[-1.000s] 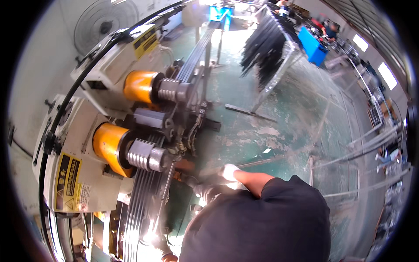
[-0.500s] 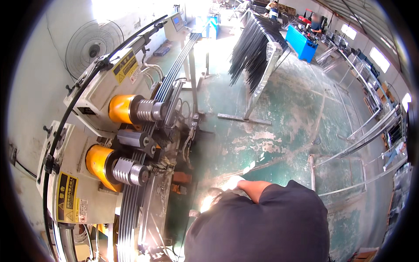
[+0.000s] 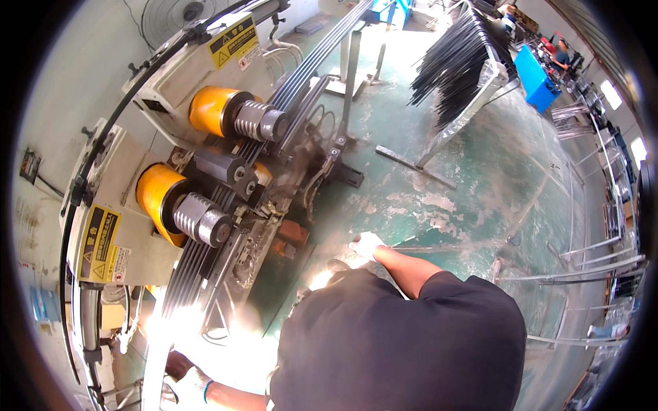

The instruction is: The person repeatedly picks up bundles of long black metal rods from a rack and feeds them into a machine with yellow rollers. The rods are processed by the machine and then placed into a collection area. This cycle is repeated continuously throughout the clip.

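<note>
My left hand (image 3: pixel 192 385), in a white glove with a blue cuff, reaches to the lower left beside the end of the long metal strips (image 3: pixel 197 264). Glare blurs its fingers, so I cannot tell if they grip a strip. A dark brown rounded thing (image 3: pixel 178 364) lies just beyond it. Farther forward, my right hand (image 3: pixel 367 245), also white-gloved, is stretched out over the floor; bright light washes out its fingers and no held thing shows. The strips run under the machine's ridged steel rollers (image 3: pixel 201 218) and orange drums (image 3: pixel 162 198).
The white machine housing (image 3: pixel 137 240) with yellow warning labels stands along the left wall. A floor stand (image 3: pixel 473 113) hung with black strips is at the far right. Behind it are a blue bench (image 3: pixel 536 81) and a person (image 3: pixel 561 56). Metal frames (image 3: pixel 589 274) line the right.
My view has turned, so the stand and bench sit farther right and the fan higher. My gloved left hand now shows at the lower left. My right forearm shows more.
</note>
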{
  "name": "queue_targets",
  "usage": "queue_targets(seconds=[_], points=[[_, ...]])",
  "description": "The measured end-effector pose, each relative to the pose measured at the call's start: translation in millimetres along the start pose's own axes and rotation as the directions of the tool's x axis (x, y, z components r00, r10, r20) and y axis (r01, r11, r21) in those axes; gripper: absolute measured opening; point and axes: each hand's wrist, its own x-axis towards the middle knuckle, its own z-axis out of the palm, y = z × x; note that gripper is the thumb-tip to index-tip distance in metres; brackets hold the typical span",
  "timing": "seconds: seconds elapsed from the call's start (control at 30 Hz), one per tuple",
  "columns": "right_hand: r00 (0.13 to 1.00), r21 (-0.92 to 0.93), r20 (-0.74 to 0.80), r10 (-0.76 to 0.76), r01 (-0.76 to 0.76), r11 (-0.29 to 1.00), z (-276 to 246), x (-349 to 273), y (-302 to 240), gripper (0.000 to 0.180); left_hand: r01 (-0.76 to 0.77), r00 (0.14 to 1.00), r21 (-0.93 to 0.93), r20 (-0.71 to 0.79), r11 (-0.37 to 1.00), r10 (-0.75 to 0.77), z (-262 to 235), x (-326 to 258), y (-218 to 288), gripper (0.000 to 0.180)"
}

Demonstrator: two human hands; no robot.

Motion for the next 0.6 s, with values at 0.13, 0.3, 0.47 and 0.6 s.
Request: queue_targets(seconds=[0.13, 0.3, 0.47, 0.6], points=[[0.997, 0.119, 0.004, -0.072, 0.071, 0.99, -27.0, -0.7, -39.3, 0.044, -0.104, 0.989, 0.005, 0.104, 0.995, 0.103, 59.6, -28.0, 39.7, 0.045], [0.959, 0.304, -0.153, -0.24, 0.277, 0.912, -72.1, 12.8, -131.4, 0.042, -0.39, 0.847, 0.095, 0.426, 0.916, 0.317, 147.1, -44.8, 106.8, 0.064], [0.846, 0.559, -0.436, -0.307, 0.522, 0.644, -112.7, 22.5, -231.9, 0.046, -0.457, 0.814, 0.328, 0.53, 0.827, 0.24, 229.6, -27.9, 124.6, 0.054], [0.923, 0.73, -0.349, -0.161, 0.376, 0.571, -133.7, 37.4, -303.1, 0.067, -0.521, 0.748, 0.281, 0.604, 0.806, 0.273, 283.7, -18.7, 107.3, 0.044]])
